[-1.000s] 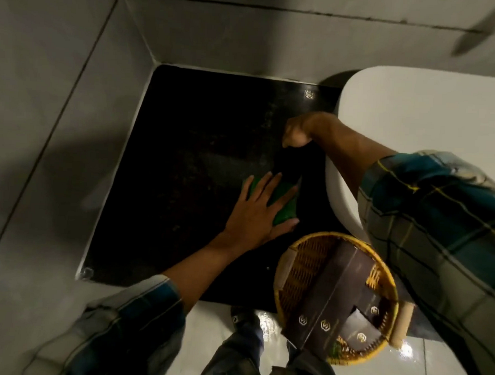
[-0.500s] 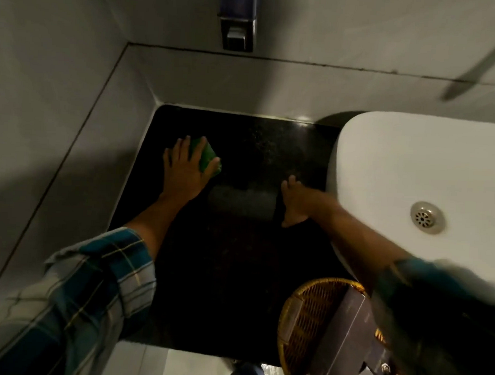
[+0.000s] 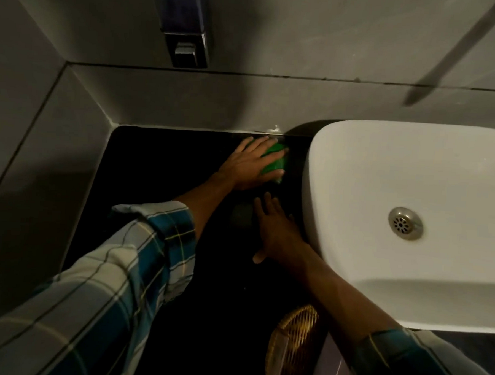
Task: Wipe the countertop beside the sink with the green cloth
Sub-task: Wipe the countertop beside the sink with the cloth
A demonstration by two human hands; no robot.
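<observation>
The black countertop (image 3: 160, 182) lies left of the white sink (image 3: 412, 201). My left hand (image 3: 249, 166) presses flat on the green cloth (image 3: 275, 163) at the counter's back right corner, close to the sink's wall and the back wall. The cloth shows between and beyond my fingers. My right hand (image 3: 275, 231) rests flat on the counter just in front of the cloth, fingers spread, beside the sink, holding nothing.
A woven wicker basket (image 3: 292, 347) with a dark box in it stands at the counter's front right. A soap dispenser (image 3: 188, 38) hangs on the back wall. Grey tiled walls close the counter at the left and back.
My left hand has slid the cloth from the counter's back left to the back right by the sink. My right hand stays flat next to the sink. The view has tilted up.
</observation>
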